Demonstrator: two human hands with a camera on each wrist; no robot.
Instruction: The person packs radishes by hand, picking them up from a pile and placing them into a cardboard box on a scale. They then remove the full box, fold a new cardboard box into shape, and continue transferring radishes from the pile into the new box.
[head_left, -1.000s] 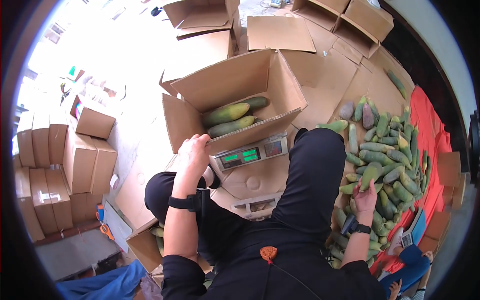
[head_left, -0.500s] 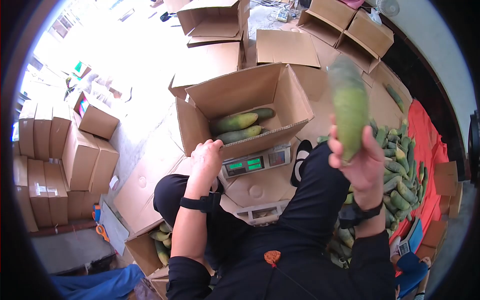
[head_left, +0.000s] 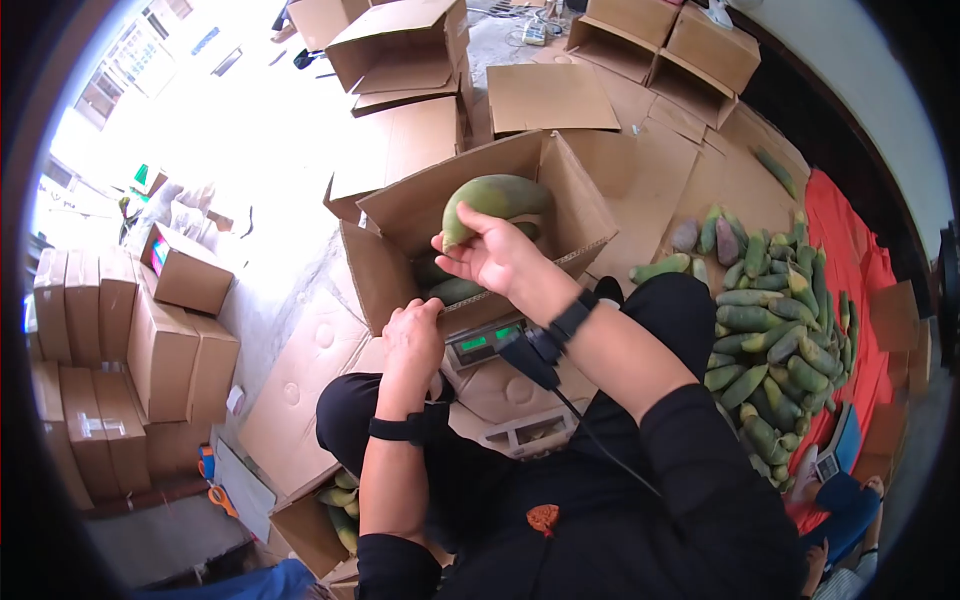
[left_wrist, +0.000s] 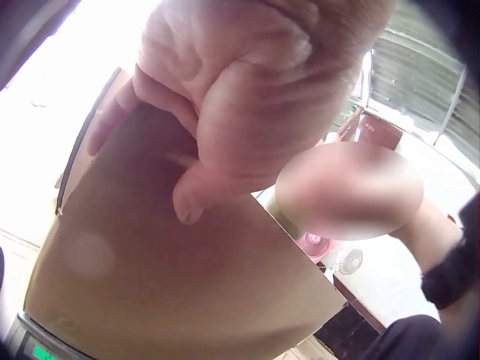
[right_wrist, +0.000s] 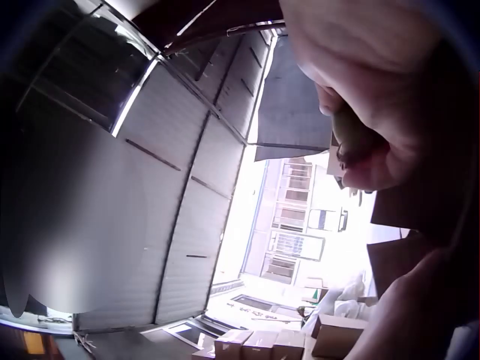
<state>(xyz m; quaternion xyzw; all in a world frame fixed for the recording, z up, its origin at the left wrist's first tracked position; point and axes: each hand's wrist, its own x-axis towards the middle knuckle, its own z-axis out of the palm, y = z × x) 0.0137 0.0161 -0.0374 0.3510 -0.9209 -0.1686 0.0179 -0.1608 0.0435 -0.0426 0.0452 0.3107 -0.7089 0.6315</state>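
A thick, long green vegetable, rounded like a radish, is in my right hand over the open cardboard box. My thumb and fingers grip its near end; part of it shows between the fingers in the right wrist view. My left hand holds the box's near left edge, its thumb against the outer wall in the left wrist view. Inside the box lie more green vegetables, partly hidden by my right hand. The box rests on a scale with a lit green display.
A large heap of green vegetables lies on the right beside a red cloth. Open cardboard boxes stand at the back, closed ones are stacked at left. Another box with vegetables sits at lower left. A person is at lower right.
My right hand has lifted a green vegetable from the heap and carried it left to above the box. My left hand has stayed on the box's edge.
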